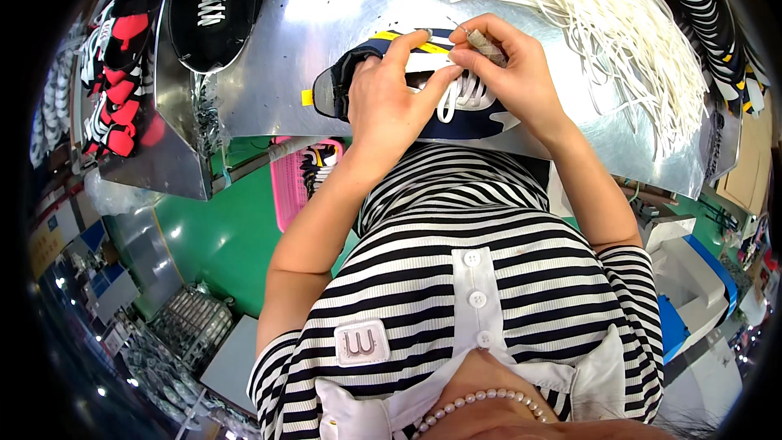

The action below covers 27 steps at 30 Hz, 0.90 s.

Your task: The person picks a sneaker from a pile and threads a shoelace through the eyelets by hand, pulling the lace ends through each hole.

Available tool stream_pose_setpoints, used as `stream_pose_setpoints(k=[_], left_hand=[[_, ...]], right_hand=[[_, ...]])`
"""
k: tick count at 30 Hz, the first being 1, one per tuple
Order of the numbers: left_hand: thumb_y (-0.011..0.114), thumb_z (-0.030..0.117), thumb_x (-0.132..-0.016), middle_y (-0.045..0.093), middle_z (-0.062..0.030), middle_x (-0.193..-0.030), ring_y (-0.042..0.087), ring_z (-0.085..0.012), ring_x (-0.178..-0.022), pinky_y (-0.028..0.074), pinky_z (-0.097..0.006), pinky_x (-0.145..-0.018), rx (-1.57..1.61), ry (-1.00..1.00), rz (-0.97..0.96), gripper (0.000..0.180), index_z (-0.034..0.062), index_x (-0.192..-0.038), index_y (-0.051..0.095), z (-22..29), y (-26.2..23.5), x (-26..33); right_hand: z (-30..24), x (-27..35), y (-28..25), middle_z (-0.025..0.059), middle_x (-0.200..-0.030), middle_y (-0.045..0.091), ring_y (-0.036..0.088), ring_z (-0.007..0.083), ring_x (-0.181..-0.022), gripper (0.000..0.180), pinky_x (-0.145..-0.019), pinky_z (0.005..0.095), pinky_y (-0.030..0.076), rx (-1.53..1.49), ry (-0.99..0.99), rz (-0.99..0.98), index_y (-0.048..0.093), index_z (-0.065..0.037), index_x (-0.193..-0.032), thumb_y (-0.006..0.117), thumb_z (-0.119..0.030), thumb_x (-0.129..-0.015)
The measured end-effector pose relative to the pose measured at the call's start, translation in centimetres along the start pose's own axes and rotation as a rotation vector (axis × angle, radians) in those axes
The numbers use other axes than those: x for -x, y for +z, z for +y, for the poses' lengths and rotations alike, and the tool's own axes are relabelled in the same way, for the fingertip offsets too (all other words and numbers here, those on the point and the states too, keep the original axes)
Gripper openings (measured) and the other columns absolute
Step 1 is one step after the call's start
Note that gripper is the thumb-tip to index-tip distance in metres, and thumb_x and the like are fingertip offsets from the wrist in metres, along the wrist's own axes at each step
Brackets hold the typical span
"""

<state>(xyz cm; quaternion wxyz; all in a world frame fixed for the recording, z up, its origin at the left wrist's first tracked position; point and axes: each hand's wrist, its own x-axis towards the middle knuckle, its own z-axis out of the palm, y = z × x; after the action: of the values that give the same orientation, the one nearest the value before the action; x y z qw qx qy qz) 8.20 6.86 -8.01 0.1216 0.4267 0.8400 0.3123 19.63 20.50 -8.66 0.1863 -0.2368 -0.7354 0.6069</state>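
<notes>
1. Lacing work at a shiny sheet-metal desk: a navy fabric shoe upper with a yellow stripe and white laces lies on the metal right in front of the person, between both hands.
2. Left hand rests on top of the upper, palm pressing it flat, with thumb and forefinger pinched narrow near the yellow stripe; whether they hold a lace end I cannot tell.
3. Right hand is closed around a small tool with a grey wrapped handle and thin metal point, the point aimed at the upper's far edge.
4. Handling judgement: the upper looks light, soft and floppy, likely to buckle or slide on the slick metal unless pinned. Best hold seems to be along the eyelet edges, where the material is stiffened, not the limp sides.
5. The laces look thin and limp; their tips seem the only firm place to pinch.
6. A loose heap of white shoelaces lies to the right on the desk, near the right hand.
7. Black shoe uppers with white laces lie at far left; red-and-black ones are stacked beyond.
</notes>
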Motion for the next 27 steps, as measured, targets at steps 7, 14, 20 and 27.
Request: stream_pose_setpoints(k=[7, 14, 20, 27], left_hand=[[0.079, 0.025, -0.079, 0.072, -0.0143, -0.099, 0.066, -0.0258, -0.092, 0.05, -0.035, -0.084, 0.092, -0.031, 0.031, 0.044, 0.0052, -0.116, 0.065, 0.0, 0.2, 0.2], [0.077, 0.021, -0.08, 0.072, -0.0133, -0.098, 0.066, -0.025, -0.091, 0.049, -0.035, -0.084, 0.084, -0.02, 0.037, 0.044, 0.0054, -0.119, 0.064, -0.1, 0.3, 0.4], [0.072, 0.015, -0.083, 0.072, -0.0114, -0.097, 0.065, -0.0239, -0.082, 0.049, -0.035, -0.078, -0.062, 0.093, -0.015, 0.045, 0.006, -0.125, 0.06, 0.2, 0.7, 1.0], [0.07, 0.006, -0.083, 0.069, -0.0102, -0.099, 0.065, -0.0168, -0.088, 0.051, -0.03, -0.081, 0.585, 0.004, -0.104, 0.041, 0.0016, -0.123, 0.059, -1.6, -0.5, 0.8]], right_hand=[[-0.6, 2.5, -1.3, 0.0115, -0.083, 0.068, 0.068, 0.0248, -0.073, 0.015, -0.064, 0.0319, 0.052, 0.224, -0.065, -0.006, 0.055, -0.002, -0.098, 0.063, -0.013, -0.093], [-1.2, 2.3, -1.5, 0.011, -0.072, 0.066, 0.066, 0.0273, -0.064, 0.013, -0.057, 0.0364, 0.05, 0.503, -0.211, -0.047, 0.056, -0.002, -0.093, 0.065, -0.011, -0.088], [-0.6, 0.8, 2.0, 0.015, -0.069, 0.065, 0.068, 0.0291, -0.063, 0.03, -0.053, 0.0381, 0.052, 0.885, -0.411, -0.081, 0.051, 0.002, -0.098, 0.069, -0.006, -0.075], [-3.4, 2.1, -3.9, 0.0072, -0.07, 0.06, 0.056, 0.0172, -0.059, 0.014, -0.056, 0.0294, 0.043, 0.585, -0.021, -0.175, 0.062, -0.005, -0.099, 0.062, -0.017, -0.092]])
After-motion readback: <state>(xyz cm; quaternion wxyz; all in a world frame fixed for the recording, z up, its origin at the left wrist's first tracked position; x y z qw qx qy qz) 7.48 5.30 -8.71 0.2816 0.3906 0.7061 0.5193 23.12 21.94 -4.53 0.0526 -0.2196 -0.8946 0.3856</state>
